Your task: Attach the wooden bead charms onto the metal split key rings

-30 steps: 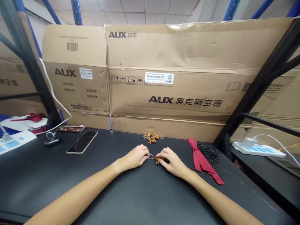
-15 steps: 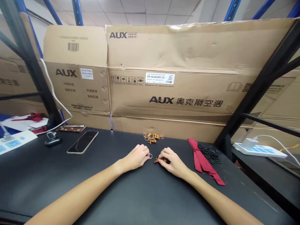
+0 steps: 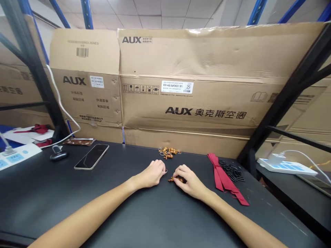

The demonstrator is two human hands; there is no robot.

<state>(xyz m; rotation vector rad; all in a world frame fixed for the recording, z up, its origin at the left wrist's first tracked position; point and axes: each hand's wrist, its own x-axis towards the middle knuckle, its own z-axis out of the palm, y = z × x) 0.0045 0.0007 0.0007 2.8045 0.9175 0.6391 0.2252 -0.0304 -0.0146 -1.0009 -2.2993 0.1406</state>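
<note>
My left hand (image 3: pixel 155 173) is closed near the middle of the black table, its fingertips pinching a thin silver key ring (image 3: pixel 166 171). Only a small arc of that ring shows past the fingers. To its right, my right hand (image 3: pixel 186 179) has its thumb and fingers closed on a brown beaded pendant (image 3: pixel 171 179). Part of the pendant sticks out toward the left hand, and the rest is covered by the fingers. Beyond both hands lies a small pile of similar brown gourd-shaped pendants (image 3: pixel 169 152) with metal rings.
Red fabric strips (image 3: pixel 224 181) and a heap of black clasps (image 3: pixel 232 170) lie on the right. On the left are a phone (image 3: pixel 91 157), a small black case (image 3: pixel 59 156) and a power strip (image 3: pixel 19 155). A cardboard wall (image 3: pixel 186 137) closes off the back.
The key ring has turned or slid further into my left fingers, so less of it shows. My right hand has shifted the pendant slightly left and toward me.
</note>
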